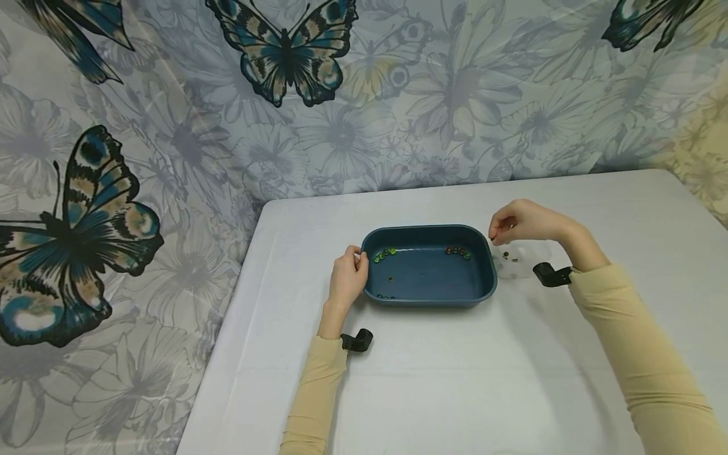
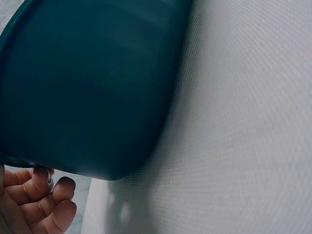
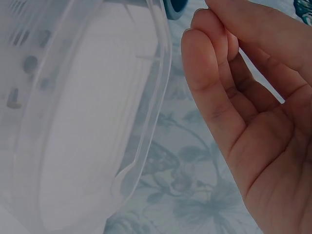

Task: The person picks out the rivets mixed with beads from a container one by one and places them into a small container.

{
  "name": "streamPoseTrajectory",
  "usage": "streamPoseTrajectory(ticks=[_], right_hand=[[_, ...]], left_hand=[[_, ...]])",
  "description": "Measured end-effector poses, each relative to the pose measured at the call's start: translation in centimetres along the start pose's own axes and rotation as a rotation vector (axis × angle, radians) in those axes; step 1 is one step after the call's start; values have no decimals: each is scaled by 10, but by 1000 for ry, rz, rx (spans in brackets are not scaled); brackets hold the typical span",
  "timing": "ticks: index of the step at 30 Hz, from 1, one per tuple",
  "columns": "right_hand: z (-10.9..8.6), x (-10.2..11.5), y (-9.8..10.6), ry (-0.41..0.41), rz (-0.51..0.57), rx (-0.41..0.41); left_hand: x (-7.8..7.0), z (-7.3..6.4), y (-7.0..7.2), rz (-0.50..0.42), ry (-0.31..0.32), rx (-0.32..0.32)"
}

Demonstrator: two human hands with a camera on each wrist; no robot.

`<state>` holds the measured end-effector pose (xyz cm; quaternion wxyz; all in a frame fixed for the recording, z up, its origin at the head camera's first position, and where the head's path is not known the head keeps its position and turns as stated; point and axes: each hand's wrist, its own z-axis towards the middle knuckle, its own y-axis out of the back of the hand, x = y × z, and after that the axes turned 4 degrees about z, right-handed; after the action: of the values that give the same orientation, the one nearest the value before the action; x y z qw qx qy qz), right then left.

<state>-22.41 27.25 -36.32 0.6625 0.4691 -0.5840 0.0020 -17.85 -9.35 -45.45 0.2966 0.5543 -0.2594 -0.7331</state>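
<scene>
A dark blue rectangular basin (image 1: 429, 299) stands on the table, with several small shiny green pieces (image 1: 384, 254) at its left end. More small pieces, reddish and green (image 1: 457, 252), lie toward its right end. My left hand (image 1: 348, 276) grips the basin's left rim; curled fingers (image 2: 36, 187) show under the rim in the left wrist view. Just beyond the right rim, my right hand (image 1: 526, 222) has thumb and fingertips pinched together, with a tiny dark piece at them, too small to name. A clear plastic container (image 3: 153, 122) is below and beside that hand.
A few small dark pieces (image 1: 506, 254) show in the clear container, right of the basin. White cloth covers the table (image 1: 432, 379). Behind and to the left hangs fabric (image 1: 341, 145) printed with butterflies and flowers. Each wrist wears a black camera (image 1: 357, 340).
</scene>
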Motion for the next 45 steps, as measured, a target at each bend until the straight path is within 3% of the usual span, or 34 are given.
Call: streamPoseTrajectory(ticks=[15, 29, 45], right_hand=[[-9, -4, 2, -81, 43, -12], [-19, -7, 2, -34, 52, -31], [-24, -13, 5, -96, 29, -57]], left_hand=[[0, -1, -1, 10, -15, -16], [1, -2, -2, 3, -20, -10], [0, 0, 0, 3, -33, -15]])
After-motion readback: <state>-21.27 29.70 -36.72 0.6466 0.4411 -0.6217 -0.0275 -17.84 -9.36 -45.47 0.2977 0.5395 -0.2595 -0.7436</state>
